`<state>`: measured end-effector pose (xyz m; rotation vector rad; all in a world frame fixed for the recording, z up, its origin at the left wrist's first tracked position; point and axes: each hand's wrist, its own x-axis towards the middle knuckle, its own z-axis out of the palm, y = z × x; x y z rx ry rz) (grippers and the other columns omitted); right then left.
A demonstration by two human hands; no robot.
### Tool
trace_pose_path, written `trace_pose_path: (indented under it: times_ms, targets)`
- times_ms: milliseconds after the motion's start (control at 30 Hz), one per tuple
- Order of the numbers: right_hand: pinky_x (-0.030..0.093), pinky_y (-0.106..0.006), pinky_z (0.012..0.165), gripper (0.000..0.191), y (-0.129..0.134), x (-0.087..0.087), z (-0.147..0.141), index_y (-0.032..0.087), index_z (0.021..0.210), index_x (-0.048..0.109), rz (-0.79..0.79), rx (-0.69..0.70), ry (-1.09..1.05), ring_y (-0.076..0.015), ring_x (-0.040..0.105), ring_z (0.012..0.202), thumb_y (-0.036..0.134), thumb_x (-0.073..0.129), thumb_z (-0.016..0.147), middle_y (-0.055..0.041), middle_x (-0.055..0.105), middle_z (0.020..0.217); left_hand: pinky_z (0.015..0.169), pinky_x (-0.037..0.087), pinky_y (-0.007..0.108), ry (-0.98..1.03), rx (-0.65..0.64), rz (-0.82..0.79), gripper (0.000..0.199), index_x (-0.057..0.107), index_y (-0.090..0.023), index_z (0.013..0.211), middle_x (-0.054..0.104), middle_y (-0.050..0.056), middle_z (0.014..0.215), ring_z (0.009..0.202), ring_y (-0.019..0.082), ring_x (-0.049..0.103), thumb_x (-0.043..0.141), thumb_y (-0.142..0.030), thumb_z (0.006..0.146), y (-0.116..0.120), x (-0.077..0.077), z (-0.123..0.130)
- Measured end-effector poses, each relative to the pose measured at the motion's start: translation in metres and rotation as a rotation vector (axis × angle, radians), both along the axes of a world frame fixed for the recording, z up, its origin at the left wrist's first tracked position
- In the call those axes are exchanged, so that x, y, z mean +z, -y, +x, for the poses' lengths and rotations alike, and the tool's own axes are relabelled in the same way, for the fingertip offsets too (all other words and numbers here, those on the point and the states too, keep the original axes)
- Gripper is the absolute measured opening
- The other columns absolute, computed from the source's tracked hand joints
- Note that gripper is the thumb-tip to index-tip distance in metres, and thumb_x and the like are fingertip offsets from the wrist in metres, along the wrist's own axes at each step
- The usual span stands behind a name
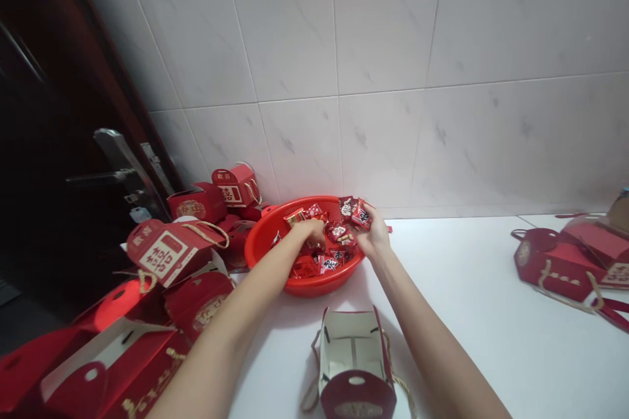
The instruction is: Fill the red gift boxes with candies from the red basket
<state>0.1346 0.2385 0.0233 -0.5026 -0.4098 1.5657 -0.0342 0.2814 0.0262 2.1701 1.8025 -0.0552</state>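
Observation:
A red plastic basket holds several wrapped sweets in red and white wrappers. My left hand reaches down into it, fingers curled among the sweets, their tips hidden. At the basket's right rim, my right hand is closed on red candy packets, which stand up above the rim between thumb and fingers. Between my forearms, close to me, an open dark red gift box shows its pale inside and rope handles at both sides.
Red gift boxes are heaped at the left, some folded shut, others open. More red boxes lie on the white tabletop at the right. A tiled wall rises behind; a dark door with a metal handle stands at the left.

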Motion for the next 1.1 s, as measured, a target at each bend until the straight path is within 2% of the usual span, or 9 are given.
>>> trace_pose_path:
  times_ms: [167,300,433,533,633,900,1100]
  targets:
    - [0.056,-0.027,0.060,0.007,-0.005,-0.005,0.001,0.023,0.073,0.064,0.078,0.018,0.042,-0.0150,0.068,0.061,0.022,0.070,0.070,0.0047,0.073,0.065,0.060,0.051,0.029,-0.029,0.096,0.036,0.031,0.056,-0.019,0.042,0.060,0.003,0.046,0.056,0.023,0.064,0.085,-0.028,0.041,0.001,0.005,-0.009]
    - [0.057,-0.027,0.062,0.005,-0.003,-0.003,0.000,0.023,0.074,0.065,0.038,0.013,0.015,-0.0144,0.068,0.063,0.021,0.068,0.071,0.0045,0.073,0.067,0.065,0.052,0.031,-0.001,0.142,0.089,0.021,0.058,-0.018,0.045,0.064,0.006,0.052,0.067,0.028,0.068,0.079,-0.018,0.045,0.002,0.006,-0.013]
    - [0.057,-0.025,0.062,0.004,-0.001,-0.001,0.000,0.022,0.073,0.065,0.036,0.021,0.004,-0.0131,0.067,0.061,0.020,0.069,0.071,0.0047,0.073,0.067,0.065,0.050,0.026,0.085,0.154,0.110,0.011,0.068,-0.019,0.055,0.072,0.005,0.065,0.073,0.024,0.069,0.070,-0.010,0.051,0.001,0.004,-0.020]
    - [0.056,-0.026,0.059,0.004,0.000,0.001,-0.001,0.022,0.072,0.065,0.018,0.021,-0.004,-0.0136,0.067,0.060,0.019,0.067,0.072,0.0049,0.072,0.066,0.065,0.050,0.023,0.171,0.146,0.122,0.023,0.075,-0.020,0.072,0.076,0.002,0.077,0.077,0.020,0.070,0.063,-0.008,0.056,-0.002,0.004,-0.024]
    - [0.056,-0.026,0.057,0.005,0.003,0.005,-0.001,0.022,0.071,0.065,-0.029,0.000,-0.025,-0.0144,0.066,0.059,0.017,0.065,0.072,0.0044,0.072,0.064,0.067,0.050,0.023,0.219,0.139,0.141,0.031,0.078,-0.020,0.081,0.076,0.001,0.077,0.077,0.019,0.070,0.061,-0.009,0.059,-0.005,0.005,-0.026]
    - [0.055,-0.025,0.057,0.007,0.006,0.008,-0.001,0.020,0.072,0.066,-0.042,0.000,-0.040,-0.0135,0.066,0.058,0.014,0.065,0.075,0.0039,0.072,0.065,0.066,0.050,0.022,0.170,0.052,0.101,0.020,0.078,-0.017,0.071,0.075,0.001,0.070,0.073,0.019,0.069,0.059,-0.011,0.065,-0.006,0.000,-0.021]
    - [0.054,-0.023,0.054,0.011,0.009,0.013,-0.002,0.020,0.069,0.065,-0.069,-0.010,-0.072,-0.0130,0.065,0.056,0.012,0.062,0.076,0.0034,0.071,0.062,0.083,0.052,0.022,0.097,-0.074,0.112,0.046,0.079,-0.020,0.097,0.079,0.002,0.096,0.093,0.020,0.071,0.054,0.001,0.065,-0.008,-0.012,-0.006]
